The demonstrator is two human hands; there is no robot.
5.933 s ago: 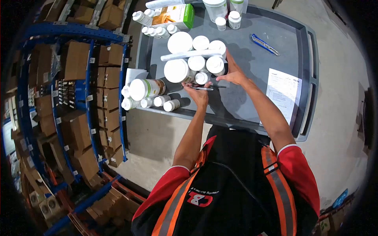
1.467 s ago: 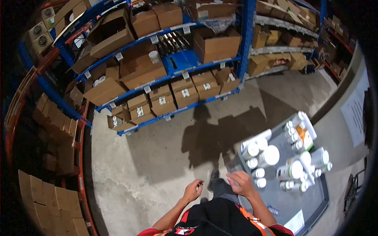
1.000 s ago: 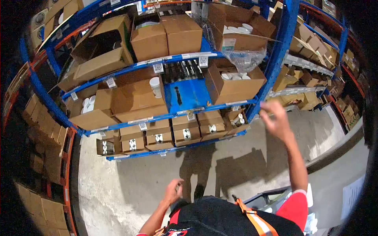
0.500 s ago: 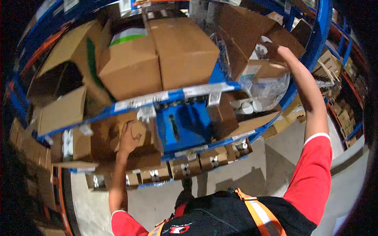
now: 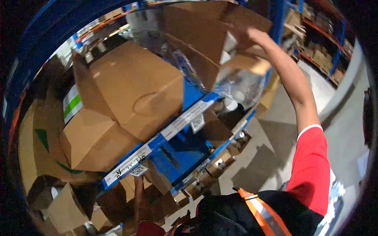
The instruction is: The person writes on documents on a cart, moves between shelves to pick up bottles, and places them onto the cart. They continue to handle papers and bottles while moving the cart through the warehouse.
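Observation:
Up at the right, my right hand (image 5: pixel 255 35) reaches into a tall open cardboard box (image 5: pixel 197 29). Its fingers are dark and blurred inside, so I cannot make out what they touch. White items (image 5: pixel 226 57) show in that box just beside the hand. Low down, my left hand (image 5: pixel 139 184) is at an open carton (image 5: pixel 157 200) on the lower shelf. A hanging barcode label (image 5: pixel 139 170) and the shelf edge hide most of its fingers.
Large brown cartons (image 5: pixel 138 86) fill the upper blue shelf (image 5: pixel 169 131). Clear plastic wrap (image 5: pixel 246 88) bulges beside white-lidded containers (image 5: pixel 230 104). A blue upright (image 5: pixel 278 23) stands right of the boxes. Concrete floor (image 5: pixel 252 145) lies below.
The view has turned and tilted, so the shelf edge now slopes up to the right. My left hand, earlier visible with fingers spread on a carton, is now mostly hidden. My right hand stays at the box.

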